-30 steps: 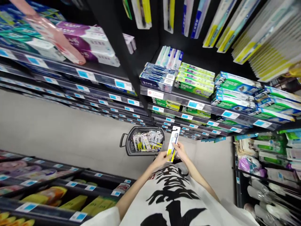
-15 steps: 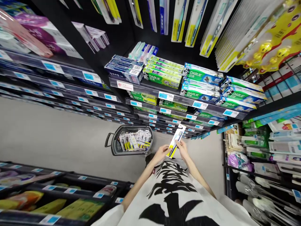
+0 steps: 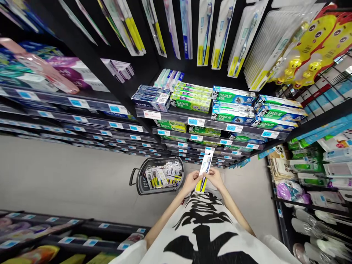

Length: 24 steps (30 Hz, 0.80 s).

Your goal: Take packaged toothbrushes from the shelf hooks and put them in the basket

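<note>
I hold a packaged toothbrush (image 3: 205, 168), white card with a yellow bottom, upright in front of my chest. My left hand (image 3: 191, 181) grips its left edge and my right hand (image 3: 215, 178) grips its right edge. Just left of my hands, a dark shopping basket (image 3: 143, 186) sits on the floor, filled with several similar toothbrush packs. Above, more toothbrush packs (image 3: 205, 31) hang on the black shelf wall.
Stacked green and blue toothpaste boxes (image 3: 232, 104) fill the shelf ahead, with blue price tags along the shelf edges. Shelves of goods stand at the left (image 3: 82, 106) and right (image 3: 310, 172). Grey floor (image 3: 68, 183) runs along the aisle. Yellow kids' packs (image 3: 310, 47) hang upper right.
My view has tilted up a little toward the hanging packs. The toothbrush pack has turned from slanted to more upright between my hands. The basket has stayed put.
</note>
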Tool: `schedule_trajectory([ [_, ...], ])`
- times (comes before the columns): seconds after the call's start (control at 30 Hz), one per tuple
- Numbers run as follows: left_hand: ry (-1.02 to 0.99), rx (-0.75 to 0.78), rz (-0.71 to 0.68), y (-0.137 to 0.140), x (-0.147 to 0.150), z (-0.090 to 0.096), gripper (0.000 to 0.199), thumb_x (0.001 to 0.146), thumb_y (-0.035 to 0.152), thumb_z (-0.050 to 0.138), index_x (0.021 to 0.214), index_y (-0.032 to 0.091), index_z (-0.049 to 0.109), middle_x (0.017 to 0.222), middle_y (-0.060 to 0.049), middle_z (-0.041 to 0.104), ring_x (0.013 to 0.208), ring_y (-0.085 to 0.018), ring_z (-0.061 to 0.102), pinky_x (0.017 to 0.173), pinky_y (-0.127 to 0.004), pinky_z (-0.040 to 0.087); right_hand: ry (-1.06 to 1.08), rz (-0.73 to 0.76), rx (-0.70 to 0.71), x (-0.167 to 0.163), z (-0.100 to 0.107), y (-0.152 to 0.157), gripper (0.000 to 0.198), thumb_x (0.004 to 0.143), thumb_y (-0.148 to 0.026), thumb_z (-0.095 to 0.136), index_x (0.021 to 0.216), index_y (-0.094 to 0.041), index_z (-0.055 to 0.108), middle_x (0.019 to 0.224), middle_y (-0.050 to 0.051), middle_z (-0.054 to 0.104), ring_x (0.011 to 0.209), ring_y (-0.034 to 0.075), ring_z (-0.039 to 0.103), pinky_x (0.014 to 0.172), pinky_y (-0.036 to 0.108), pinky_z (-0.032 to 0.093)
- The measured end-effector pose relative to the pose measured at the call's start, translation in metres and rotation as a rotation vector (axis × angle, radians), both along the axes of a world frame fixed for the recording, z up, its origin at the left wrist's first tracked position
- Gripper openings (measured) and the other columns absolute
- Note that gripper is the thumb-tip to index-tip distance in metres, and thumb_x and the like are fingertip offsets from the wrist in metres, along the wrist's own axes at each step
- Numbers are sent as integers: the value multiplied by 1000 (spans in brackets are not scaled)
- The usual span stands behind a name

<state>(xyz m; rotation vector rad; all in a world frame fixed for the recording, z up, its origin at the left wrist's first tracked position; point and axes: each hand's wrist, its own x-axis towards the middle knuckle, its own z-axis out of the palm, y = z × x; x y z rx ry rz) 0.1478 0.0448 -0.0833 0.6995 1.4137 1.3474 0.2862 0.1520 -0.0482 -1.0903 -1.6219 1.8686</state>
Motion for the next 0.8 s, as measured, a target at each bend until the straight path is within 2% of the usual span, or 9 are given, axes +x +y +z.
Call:
schedule_trajectory([
  [0.07, 20, -5, 27, -6, -11, 5, 38, 79, 49, 80, 84, 15, 65, 77, -3, 70, 71, -16, 64, 69, -25, 47, -17, 23, 30, -10, 5, -4, 25, 71, -35, 83, 82, -15, 73, 62, -1, 66, 55, 13, 53, 55, 25, 42],
  [0.17, 10, 0, 68, -15, -27, 15, 40, 76, 50, 83, 77, 16, 61, 71, 0, 67, 67, -14, 62, 67, -24, 45, -13, 49, 83, -30, 12, -11, 21, 72, -33, 81, 76, -16, 70, 57, -5, 56, 52, 9, 43, 52, 24, 33],
  [0.33, -21, 9, 123, -29, -47, 29, 42, 76, 52, 82, 78, 16, 60, 70, 1, 65, 64, -13, 59, 66, -24, 45, -6, 89, 130, -59, 18, -21, 20, 73, -33, 80, 79, -17, 69, 59, -6, 54, 53, 10, 40, 51, 24, 31],
  [0.5, 21, 15, 97, -40, -57, 28, 38, 82, 51, 77, 90, 15, 65, 83, -4, 71, 76, -18, 66, 75, -29, 51, 16, 98, 113, -69, 16, -28, 23, 71, -33, 82, 80, -16, 70, 60, -5, 55, 53, 9, 42, 51, 24, 31],
  [0.57, 144, 23, 119, -42, -62, 38, 33, 89, 47, 69, 102, 16, 67, 97, -9, 74, 90, -21, 70, 84, -33, 53, 31, 82, 91, -69, 15, -29, 25, 70, -35, 84, 81, -16, 70, 59, -5, 54, 52, 9, 42, 51, 24, 31],
  [0.6, 248, 34, 155, -43, -67, 49, 30, 93, 44, 65, 106, 17, 68, 104, -10, 74, 97, -23, 69, 87, -35, 53, 40, 69, 76, -69, 14, -30, 27, 70, -37, 84, 81, -16, 70, 59, -5, 55, 52, 9, 42, 51, 24, 32],
  [0.67, 503, 93, 273, -47, -79, 83, 25, 98, 37, 58, 109, 19, 70, 111, -11, 73, 103, -23, 68, 90, -36, 53, 57, 37, 46, -69, 12, -31, 31, 72, -42, 84, 83, -16, 70, 59, -5, 56, 51, 9, 42, 51, 24, 33],
  [0.73, 724, 213, 406, -60, -94, 130, 21, 100, 33, 55, 106, 21, 72, 107, -9, 74, 102, -22, 67, 91, -38, 53, 67, 11, 22, -67, 9, -33, 35, 73, -48, 82, 83, -17, 69, 60, -4, 59, 50, 10, 43, 50, 25, 35],
  [0.8, 858, 342, 540, -81, -111, 175, 20, 99, 35, 57, 106, 22, 70, 103, -8, 73, 104, -23, 66, 96, -42, 53, 67, -6, 9, -66, 7, -36, 39, 74, -53, 81, 81, -17, 69, 60, -2, 60, 50, 11, 44, 49, 25, 37],
])
